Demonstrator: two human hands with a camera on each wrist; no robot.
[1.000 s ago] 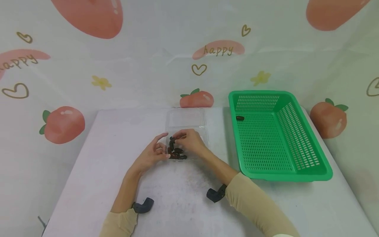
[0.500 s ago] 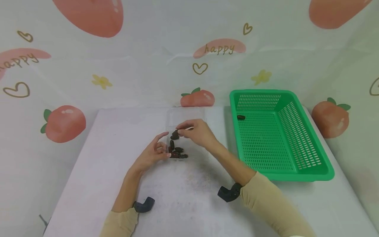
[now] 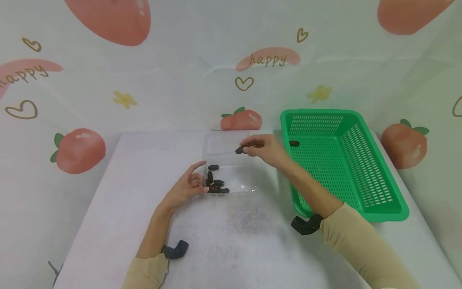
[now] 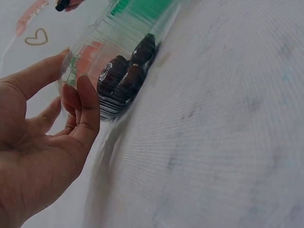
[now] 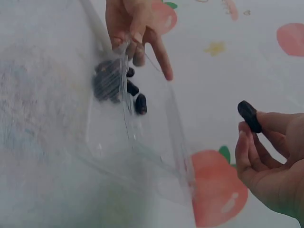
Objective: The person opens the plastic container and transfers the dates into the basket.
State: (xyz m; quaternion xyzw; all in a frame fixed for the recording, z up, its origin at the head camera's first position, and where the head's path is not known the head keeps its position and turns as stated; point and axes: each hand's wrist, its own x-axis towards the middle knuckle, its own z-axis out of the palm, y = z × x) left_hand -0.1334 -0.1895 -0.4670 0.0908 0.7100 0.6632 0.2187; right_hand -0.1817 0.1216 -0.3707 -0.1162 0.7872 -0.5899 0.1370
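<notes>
Head view: have one dark oblong piece (image 3: 239, 150) pinched in the fingertips of the right hand (image 3: 267, 150), up over the near right part of the swung-back lid (image 3: 221, 142) of the clear box (image 3: 240, 174), toward the far edge of the table (image 3: 216, 249). Looks tilted, free end aimed toward the table's near left corner. Have the box's left wall gripped in the left hand (image 3: 187, 185), with other pieces (image 3: 218, 182) bunched at the box's near left corner. Also see a lone piece (image 3: 294, 143) along the left edge of the green basket (image 3: 390, 212), at the table's right. Reads as the carry step, likely box to basket; would call next for a firm pinch, clearing the basket's left rim, then release. Left wrist: see thumb and fingers clamped round the box's end; catch the held piece only at the top edge, too cut off to judge. Right wrist: see it best, pinched near one end, long axis steep, upper left to lower right, free end up-left. Can't tell tip from tail.
</notes>
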